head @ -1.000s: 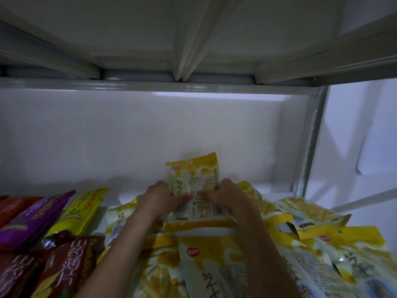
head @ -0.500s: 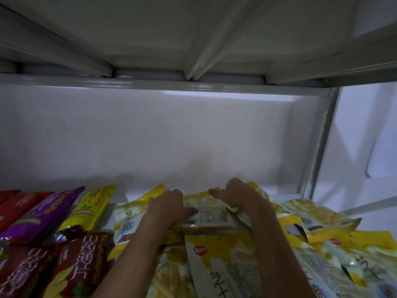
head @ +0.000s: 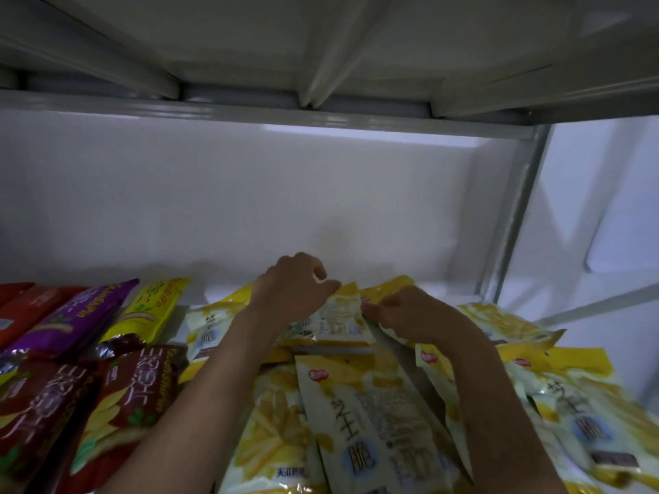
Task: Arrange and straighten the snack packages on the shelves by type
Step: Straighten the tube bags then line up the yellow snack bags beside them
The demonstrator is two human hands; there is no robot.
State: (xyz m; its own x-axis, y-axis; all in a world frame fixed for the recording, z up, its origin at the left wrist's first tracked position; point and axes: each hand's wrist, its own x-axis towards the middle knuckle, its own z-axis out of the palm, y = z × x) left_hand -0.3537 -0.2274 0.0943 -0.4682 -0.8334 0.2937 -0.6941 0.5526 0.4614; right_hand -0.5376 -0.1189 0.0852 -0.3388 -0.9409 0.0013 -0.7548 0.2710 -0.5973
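Note:
A heap of yellow-and-white snack packages covers the middle and right of the shelf. One small yellow package lies flat on top at the back of the heap. My left hand hovers over its left edge with fingers spread and lifted. My right hand pinches a package edge just right of it, at the back of the heap. Both forearms reach in over the heap.
Dark red packages, a purple package and a yellow-green one lie on the left of the shelf. The white back wall, an upper shelf underside and a metal upright at the right bound the space.
The small yellow package stood upright between both hands a second ago; it now lies flat on the heap. My left hand has lifted off it and opened.

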